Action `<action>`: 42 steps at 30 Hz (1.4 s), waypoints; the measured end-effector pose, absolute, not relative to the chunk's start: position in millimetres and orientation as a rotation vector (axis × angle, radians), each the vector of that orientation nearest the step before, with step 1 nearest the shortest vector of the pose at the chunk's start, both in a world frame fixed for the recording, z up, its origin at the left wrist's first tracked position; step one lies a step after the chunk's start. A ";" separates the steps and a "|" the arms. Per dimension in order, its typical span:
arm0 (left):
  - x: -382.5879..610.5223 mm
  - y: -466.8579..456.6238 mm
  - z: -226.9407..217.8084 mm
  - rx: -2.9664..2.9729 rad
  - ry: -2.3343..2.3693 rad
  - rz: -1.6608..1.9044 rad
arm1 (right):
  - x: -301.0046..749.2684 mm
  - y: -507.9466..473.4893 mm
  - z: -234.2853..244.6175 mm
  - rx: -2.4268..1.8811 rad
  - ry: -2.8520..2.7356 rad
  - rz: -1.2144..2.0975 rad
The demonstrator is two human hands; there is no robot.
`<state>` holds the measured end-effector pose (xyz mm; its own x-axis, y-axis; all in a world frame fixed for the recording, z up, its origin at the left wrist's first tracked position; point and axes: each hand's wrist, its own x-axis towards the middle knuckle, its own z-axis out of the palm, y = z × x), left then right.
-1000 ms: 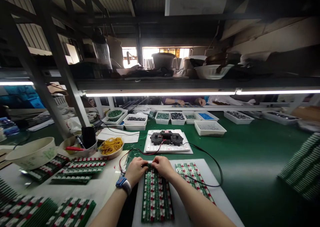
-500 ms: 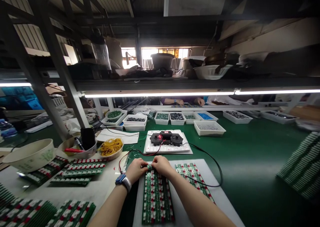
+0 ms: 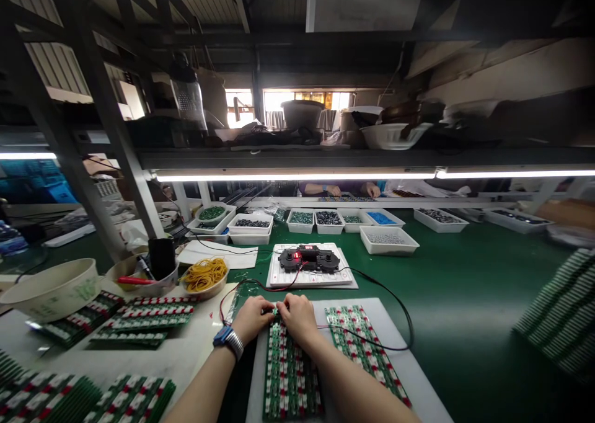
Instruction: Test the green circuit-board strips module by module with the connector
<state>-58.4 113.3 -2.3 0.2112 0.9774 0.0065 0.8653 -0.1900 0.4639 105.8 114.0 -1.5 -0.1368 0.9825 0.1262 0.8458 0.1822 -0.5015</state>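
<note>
A green circuit board panel [image 3: 290, 373] with rows of white and red parts lies on a white sheet [image 3: 255, 404] in front of me. At its far left corner my left hand [image 3: 253, 319] is closed, with fingertips pinched against the board's end. My right hand [image 3: 298, 316] is closed too, its thumb and fingers pinched just beside the left fingertips. What sits between the fingers is too small to make out. A red and black wire pair [image 3: 223, 302] runs behind my left hand. To the right, a second circuit board panel [image 3: 365, 342] is crossed by a thin cable [image 3: 385, 347].
Beyond my hands a black device with a red lit display [image 3: 309, 258] rests on a white tray [image 3: 274, 277]. Parts bins [image 3: 389, 247] line the back. Yellow rubber bands [image 3: 204, 274] and stacked boards [image 3: 132, 398] are at left; another stack [image 3: 562, 317] stands right. A co-worker's hands [image 3: 372, 190] show behind.
My right hand has shifted slightly left, closer to my left fingertips, and covers more of the board's far end. The right forearm has swung left, uncovering more of the second panel.
</note>
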 end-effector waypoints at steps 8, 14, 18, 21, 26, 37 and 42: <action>-59.2 114.8 -2.7 2.131 1.702 0.431 | 105.4 111.3 -2.2 -1.705 -2.048 0.404; -59.0 114.3 -1.7 2.129 1.698 0.434 | 105.8 111.6 -3.0 -1.705 -2.053 0.410; -58.9 114.1 -0.6 2.125 1.696 0.434 | 105.9 111.8 -2.8 -1.714 -2.063 0.413; -58.1 112.7 1.3 2.124 1.700 0.435 | 106.2 113.0 -2.4 -1.723 -2.067 0.441; -55.8 109.2 5.6 2.129 1.685 0.443 | 107.9 117.4 -1.0 -1.737 -2.074 0.512; -57.2 109.7 -1.0 2.146 1.737 0.444 | 108.6 118.7 5.6 -1.746 -2.062 0.619; -53.5 103.0 -2.2 2.191 1.805 0.510 | 109.3 121.1 8.0 -1.733 -2.028 0.688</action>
